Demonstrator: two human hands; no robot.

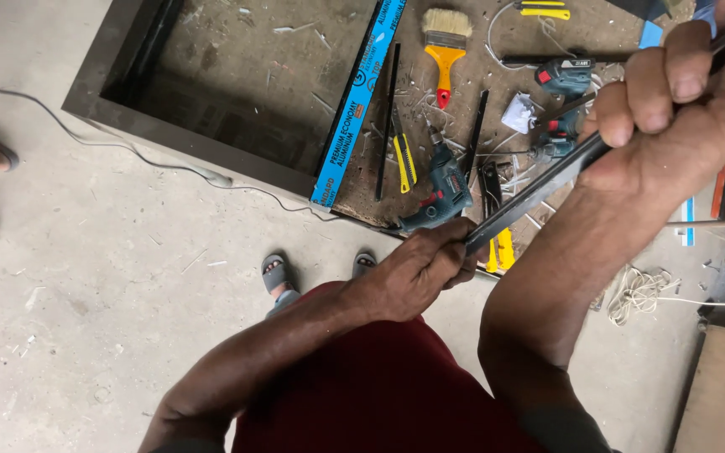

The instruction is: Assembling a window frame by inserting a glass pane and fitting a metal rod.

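Below, both hands grip one long dark metal strip: the left hand closes round its lower end, the right hand clamps it higher up. Beneath lie a blue drill, a yellow-handled paintbrush, a yellow utility knife and a blue-wrapped aluminium bar on a dusty board beside a dark frame, on concrete floor.

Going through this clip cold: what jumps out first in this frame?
Both hands grip one long dark metal strip running diagonally at centre right: the left hand at its lower end, the right hand higher up. Behind them, tools litter a brown board on the floor, notably a yellow-handled paintbrush and a blue drill.
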